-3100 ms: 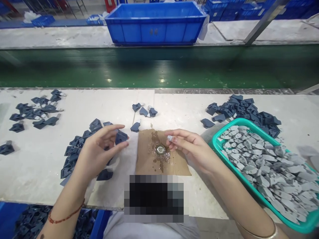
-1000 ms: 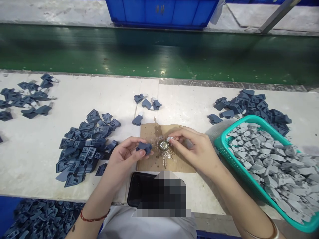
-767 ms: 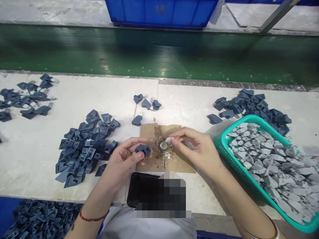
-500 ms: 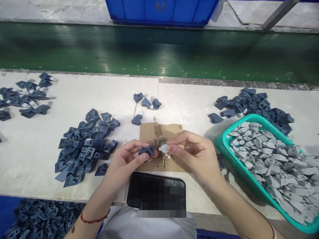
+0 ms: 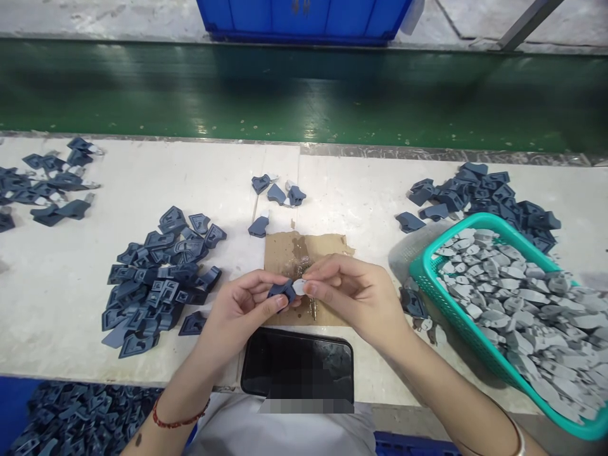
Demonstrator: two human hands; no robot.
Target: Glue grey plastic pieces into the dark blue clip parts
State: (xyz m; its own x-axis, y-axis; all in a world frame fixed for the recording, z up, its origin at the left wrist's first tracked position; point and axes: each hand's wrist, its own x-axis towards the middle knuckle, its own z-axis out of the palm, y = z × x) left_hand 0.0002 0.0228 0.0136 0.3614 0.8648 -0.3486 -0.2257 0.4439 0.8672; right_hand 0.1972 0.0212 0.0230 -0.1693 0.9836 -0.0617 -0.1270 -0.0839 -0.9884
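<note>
Between thumb and fingers, my left hand (image 5: 249, 297) pinches a dark blue plastic part (image 5: 284, 291). A small light grey plastic piece (image 5: 300, 287) is in the closed fingertips of my right hand (image 5: 349, 285). The grey piece meets the right end of the blue part; whether it sits inside is hidden by the fingers. Both hands are above a stained, wet-looking piece of cardboard (image 5: 278, 250). Just below them lies a black phone (image 5: 297, 361).
Loose blue parts are heaped at left (image 5: 159, 278) and at back right (image 5: 489, 196). Several blue parts with grey pieces attached (image 5: 275, 193) lie beyond the cardboard, more at far left. A green basket (image 5: 420, 269) holds grey pieces. A green belt (image 5: 142, 88) and blue crate (image 5: 304, 19) are behind.
My right hand has moved left, bringing the grey piece from a small gap away up against the blue part. My left hand has hardly moved.
</note>
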